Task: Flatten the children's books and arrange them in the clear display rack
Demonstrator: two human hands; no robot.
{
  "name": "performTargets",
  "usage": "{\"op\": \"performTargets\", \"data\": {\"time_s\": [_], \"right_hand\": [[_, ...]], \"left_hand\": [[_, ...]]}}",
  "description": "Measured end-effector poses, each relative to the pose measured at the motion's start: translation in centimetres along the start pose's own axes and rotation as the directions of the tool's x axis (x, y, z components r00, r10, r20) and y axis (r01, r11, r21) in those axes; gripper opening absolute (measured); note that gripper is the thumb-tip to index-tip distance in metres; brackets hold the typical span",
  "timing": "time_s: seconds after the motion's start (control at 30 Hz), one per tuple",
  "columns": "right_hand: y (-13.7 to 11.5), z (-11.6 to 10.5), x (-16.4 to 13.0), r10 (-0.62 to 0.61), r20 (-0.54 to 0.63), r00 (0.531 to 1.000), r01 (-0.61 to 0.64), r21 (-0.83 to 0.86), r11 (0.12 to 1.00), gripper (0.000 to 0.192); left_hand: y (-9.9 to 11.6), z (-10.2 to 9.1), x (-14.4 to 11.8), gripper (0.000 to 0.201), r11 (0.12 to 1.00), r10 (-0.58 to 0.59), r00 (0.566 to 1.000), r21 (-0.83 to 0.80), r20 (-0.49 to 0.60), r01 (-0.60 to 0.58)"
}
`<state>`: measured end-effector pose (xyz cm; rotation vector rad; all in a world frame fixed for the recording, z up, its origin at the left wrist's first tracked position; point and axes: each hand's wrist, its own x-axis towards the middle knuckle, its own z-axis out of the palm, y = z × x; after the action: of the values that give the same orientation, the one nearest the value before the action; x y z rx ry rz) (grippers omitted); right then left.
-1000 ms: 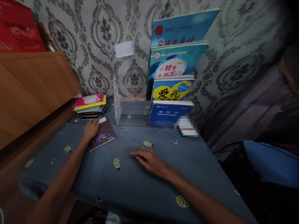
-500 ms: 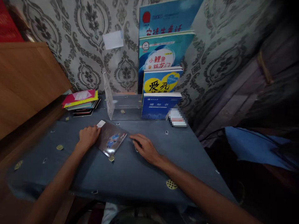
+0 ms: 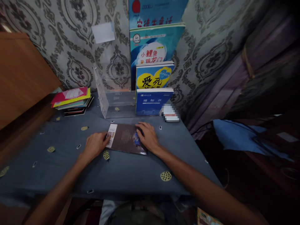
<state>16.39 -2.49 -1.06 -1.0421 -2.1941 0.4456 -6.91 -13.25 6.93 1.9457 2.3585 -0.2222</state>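
A thin, glossy dark brown book (image 3: 124, 137) lies on the cloth-covered table, with a white barcode label at its left end and a blue picture at its right. My left hand (image 3: 95, 144) grips the left edge, thumb over the label. At the other end, my right hand (image 3: 148, 137) holds the right edge, thumb on the cover beside the blue picture and fingers at the far corner. The fingers under the book are hidden.
Behind the book stands a clear acrylic rack (image 3: 103, 100). Upright books (image 3: 153, 103) fill its right part. A stack of colourful booklets (image 3: 70, 99) lies at the left, near a wooden panel (image 3: 25, 75). A blurred-out white item (image 3: 170, 113) sits right of the rack.
The book has turned so its long side runs left to right, and it has shifted right. My right hand, apart from it before, now holds its right edge. The view has shifted.
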Motion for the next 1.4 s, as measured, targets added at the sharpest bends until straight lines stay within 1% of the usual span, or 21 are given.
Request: {"op": "performTargets", "data": {"time_s": [0.1, 0.17, 0.23, 0.3, 0.37, 0.47, 0.57, 0.67, 0.9, 1.0, 1.1, 1.23, 1.4], "right_hand": [[-0.1, -0.7, 0.3, 0.036, 0.052, 0.998, -0.032, -0.072, 0.997, 0.03], [-0.2, -1.0, 0.4, 0.062, 0.104, 0.993, -0.053, -0.091, 0.994, 0.03], [-0.3, -1.3, 0.6, 0.082, 0.14, 0.987, -0.069, -0.096, 0.993, 0.032], [-0.4, -1.4, 0.6, 0.092, 0.154, 0.984, -0.078, -0.098, 0.992, 0.032], [-0.4, -1.4, 0.7, 0.092, 0.154, 0.984, -0.077, -0.101, 0.992, 0.033], [-0.4, -1.3, 0.6, 0.095, 0.148, 0.984, -0.079, -0.105, 0.991, 0.033], [-0.5, -1.4, 0.6, 0.112, 0.15, 0.982, -0.097, -0.105, 0.99, 0.033], [-0.5, -1.4, 0.6, 0.106, 0.157, 0.982, -0.092, -0.094, 0.991, 0.034], [-0.7, -1.4, 0.5, 0.098, 0.159, 0.982, -0.084, -0.094, 0.992, 0.035], [-0.6, -1.6, 0.6, 0.095, 0.159, 0.983, -0.083, -0.083, 0.993, 0.035], [0.1, -2.1, 1.1, 0.106, 0.128, 0.986, -0.097, -0.075, 0.993, 0.033], [1.8, -2.9, 2.0, 0.191, 0.037, 0.981, -0.189, -0.044, 0.981, 0.031], [4.2, -3.9, 2.9, 0.299, -0.066, 0.952, -0.29, 0.125, 0.949, 0.032]], "left_hand": [[1.2, 0.1, 0.0, 0.036, 0.999, 0.044, 0.999, -0.02, 0.019, -0.044], [1.6, 0.2, 0.2, 0.038, 0.999, 0.041, 0.999, 0.001, 0.012, -0.041], [1.9, 0.4, 0.6, 0.039, 0.999, 0.042, 0.998, 0.018, -0.039, -0.041], [2.1, 0.7, 1.2, 0.035, 0.997, 0.072, 0.99, 0.024, -0.12, -0.07], [2.2, 1.3, 1.8, 0.033, 0.991, 0.13, 0.972, 0.023, -0.194, -0.128], [2.3, 2.3, 2.7, 0.031, 0.978, 0.203, 0.941, 0.016, -0.272, -0.206], [2.3, 3.1, 3.3, 0.029, 0.969, 0.238, 0.907, 0.021, -0.348, -0.246], [2.3, 3.6, 3.8, 0.031, 0.956, 0.276, 0.878, 0.017, -0.391, -0.293], [3.3, 3.8, 4.7, 0.036, 0.922, 0.351, 0.846, -0.01, -0.401, -0.387], [4.1, 3.7, 4.8, 0.038, 0.913, 0.366, 0.841, -0.02, -0.399, -0.407], [5.0, 3.5, 4.6, 0.039, 0.904, 0.383, 0.84, -0.029, -0.385, -0.426], [6.0, 3.3, 4.6, 0.041, 0.889, 0.412, 0.836, -0.042, -0.362, -0.456], [7.7, 3.3, 4.9, 0.04, 0.879, 0.436, 0.829, -0.031, -0.35, -0.475]]}}
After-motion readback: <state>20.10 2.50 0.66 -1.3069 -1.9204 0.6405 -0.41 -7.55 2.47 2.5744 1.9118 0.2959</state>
